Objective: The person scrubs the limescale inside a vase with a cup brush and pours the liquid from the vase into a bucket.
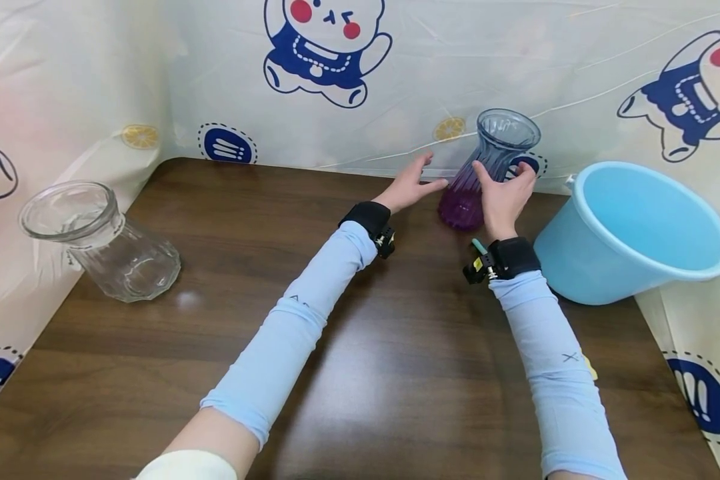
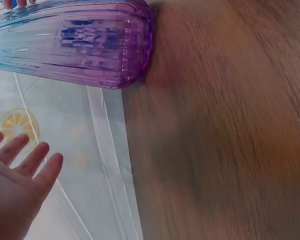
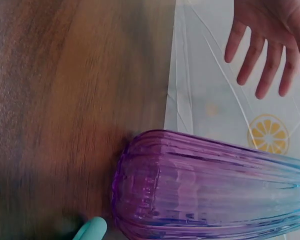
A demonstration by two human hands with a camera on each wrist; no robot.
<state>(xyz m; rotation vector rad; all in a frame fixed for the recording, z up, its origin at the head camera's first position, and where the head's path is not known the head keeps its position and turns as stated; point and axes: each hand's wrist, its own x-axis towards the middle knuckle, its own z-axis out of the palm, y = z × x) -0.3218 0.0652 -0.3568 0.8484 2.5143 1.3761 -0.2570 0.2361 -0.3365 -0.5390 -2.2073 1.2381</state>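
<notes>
A ribbed glass vase (image 1: 463,200), purple at the base and blue at the flared rim, stands near the table's back edge. To its left is my left hand (image 1: 411,185), fingers extended and apart from the glass; the right wrist view also shows this left hand (image 3: 272,42) with fingers spread. My right hand (image 1: 505,200) is at the vase's right side, thumb and fingers spread; whether it touches the glass is unclear. In the left wrist view, fingertips (image 2: 22,4) show at the far side of the vase (image 2: 90,45).
A light blue bucket (image 1: 600,247) stands right of my right hand. On the left is a clear glass jar (image 1: 135,267) with a wide rim. A teal rounded tip (image 3: 92,229) lies near the vase's base. Patterned sheeting (image 1: 396,127) hangs behind the brown table (image 1: 246,240).
</notes>
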